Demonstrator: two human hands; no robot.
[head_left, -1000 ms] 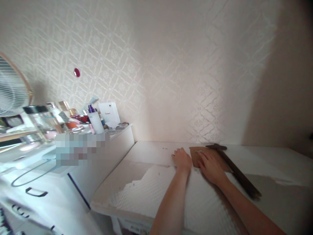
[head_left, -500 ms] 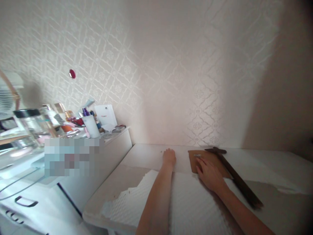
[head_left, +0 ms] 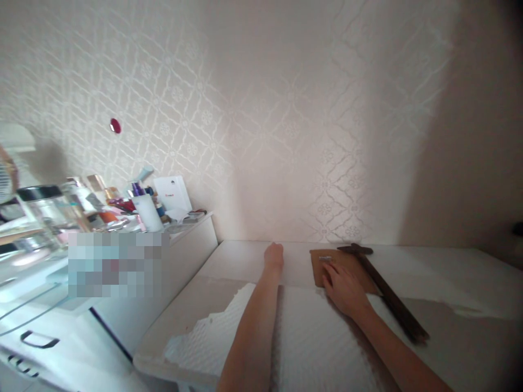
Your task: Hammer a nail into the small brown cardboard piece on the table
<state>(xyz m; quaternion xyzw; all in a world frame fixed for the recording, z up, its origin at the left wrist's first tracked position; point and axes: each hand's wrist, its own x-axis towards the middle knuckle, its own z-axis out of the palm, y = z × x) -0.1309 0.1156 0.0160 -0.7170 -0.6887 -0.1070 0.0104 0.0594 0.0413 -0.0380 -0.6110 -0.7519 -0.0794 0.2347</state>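
My left hand [head_left: 274,256] is closed near the back edge of the white table, its fingers curled under; whatever they may hold is hidden. My right hand [head_left: 344,287] lies with fingers extended on a flat brown board [head_left: 363,275]. Just beyond its fingertips sits a small cluster of thin silvery pieces [head_left: 326,258], too small to name surely. A hammer [head_left: 390,291] with a dark head and wooden handle lies along the board's right side, head toward the wall.
White quilted sheeting [head_left: 318,332] covers part of the table [head_left: 196,299] under my forearms. On the left a white cabinet [head_left: 188,239] carries bottles, a white cup [head_left: 147,213] and a white box [head_left: 174,193]. Patterned wallpaper [head_left: 261,136] rises behind.
My left hand has curled from loosely bent fingers into a closed fist, and the small dark speck beside it no longer shows. My right hand stays on the board. The view has shifted slightly.
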